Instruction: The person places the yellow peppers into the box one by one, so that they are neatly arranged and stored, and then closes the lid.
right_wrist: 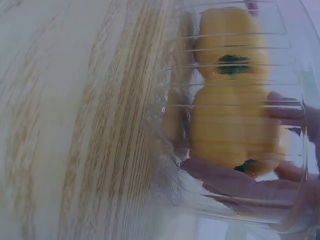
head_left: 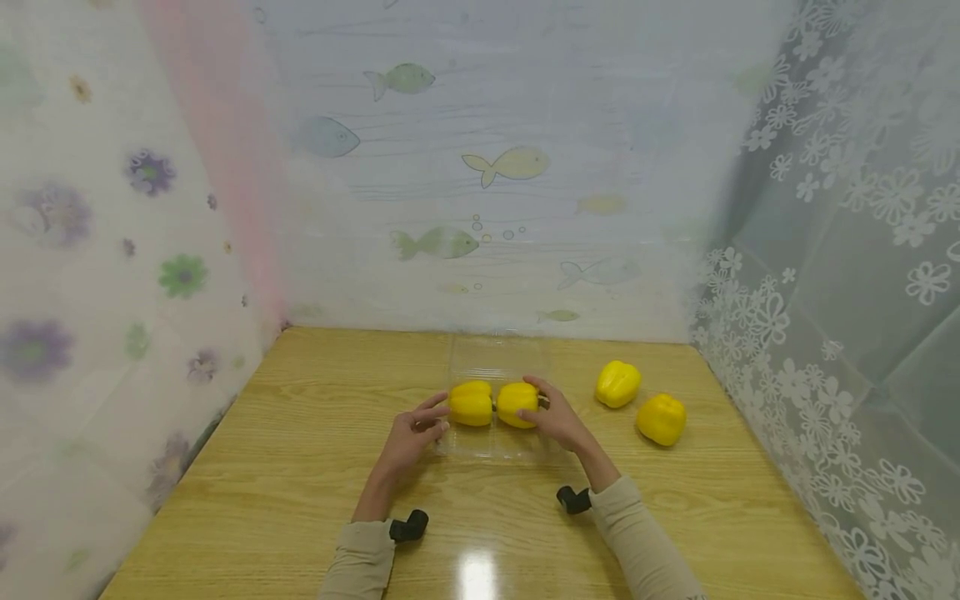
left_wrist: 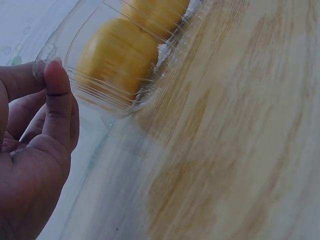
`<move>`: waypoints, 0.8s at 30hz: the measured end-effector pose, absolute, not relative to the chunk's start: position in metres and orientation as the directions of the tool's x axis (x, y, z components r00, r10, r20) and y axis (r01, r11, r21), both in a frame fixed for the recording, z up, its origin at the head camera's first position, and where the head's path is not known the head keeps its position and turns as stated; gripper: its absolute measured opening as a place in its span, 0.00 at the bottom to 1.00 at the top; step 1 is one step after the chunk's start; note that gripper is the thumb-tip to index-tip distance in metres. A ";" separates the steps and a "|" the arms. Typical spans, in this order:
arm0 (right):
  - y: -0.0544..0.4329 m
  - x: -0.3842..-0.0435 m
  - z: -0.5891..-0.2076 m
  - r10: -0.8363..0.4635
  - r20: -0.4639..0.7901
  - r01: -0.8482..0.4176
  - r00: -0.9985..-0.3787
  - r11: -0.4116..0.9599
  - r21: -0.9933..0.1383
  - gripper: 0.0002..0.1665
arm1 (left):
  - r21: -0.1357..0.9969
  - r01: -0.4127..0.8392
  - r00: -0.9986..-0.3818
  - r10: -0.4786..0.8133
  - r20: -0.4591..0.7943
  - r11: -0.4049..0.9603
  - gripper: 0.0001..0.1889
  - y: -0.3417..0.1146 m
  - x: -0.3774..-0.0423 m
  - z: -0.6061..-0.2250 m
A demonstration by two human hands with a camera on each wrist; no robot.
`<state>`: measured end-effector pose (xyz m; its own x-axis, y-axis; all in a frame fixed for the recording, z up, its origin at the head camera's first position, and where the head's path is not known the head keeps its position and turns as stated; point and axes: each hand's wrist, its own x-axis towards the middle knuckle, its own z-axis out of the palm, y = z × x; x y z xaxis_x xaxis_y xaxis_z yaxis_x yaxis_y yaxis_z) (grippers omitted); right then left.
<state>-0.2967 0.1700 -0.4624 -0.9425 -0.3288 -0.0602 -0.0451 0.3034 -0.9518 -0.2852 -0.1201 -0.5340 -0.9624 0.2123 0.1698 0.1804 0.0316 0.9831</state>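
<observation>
A clear plastic clamshell container (head_left: 468, 446) lies on the table with its lid (head_left: 498, 354) raised at the back. Inside it, side by side, are a left yellow bell pepper (head_left: 470, 403) and a right yellow bell pepper (head_left: 516, 403). My left hand (head_left: 405, 439) is at the container's left side; in the left wrist view its thumb and index finger pinch the clear rim (left_wrist: 50, 52). My right hand (head_left: 561, 419) holds the right pepper, fingers behind and thumb in front. Through the clear wall, the right wrist view shows that pepper (right_wrist: 227, 122) between the fingers, its green stem toward the palm.
Two more yellow bell peppers lie on the table to the right, one farther back (head_left: 618, 384) and one nearer (head_left: 662, 419). The wooden table (head_left: 300, 500) is bordered by patterned sheets at the back and both sides. Black wrist-worn cameras sit on both arms.
</observation>
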 end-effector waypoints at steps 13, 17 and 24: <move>0.174 -0.318 -0.494 -0.318 -0.023 -0.098 -0.948 0.359 -0.928 0.40 | 0.990 0.142 -0.971 0.198 0.134 0.026 0.17 -0.120 -0.285 -0.535; 0.173 -0.318 -0.493 -0.324 -0.017 -0.112 -0.946 0.376 -0.920 0.39 | 0.988 0.152 -0.971 0.192 0.143 0.028 0.16 -0.120 -0.286 -0.536; 0.172 -0.319 -0.492 -0.311 -0.010 -0.123 -0.950 0.407 -0.905 0.38 | 0.987 0.157 -0.971 0.190 0.147 0.038 0.16 -0.119 -0.286 -0.537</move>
<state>-0.3187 0.1718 -0.4919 -0.9502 -0.3113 -0.0104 -0.1234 0.4068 -0.9052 -0.2863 -0.1192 -0.5375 -0.9708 0.1896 0.1468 0.1566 0.0378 0.9869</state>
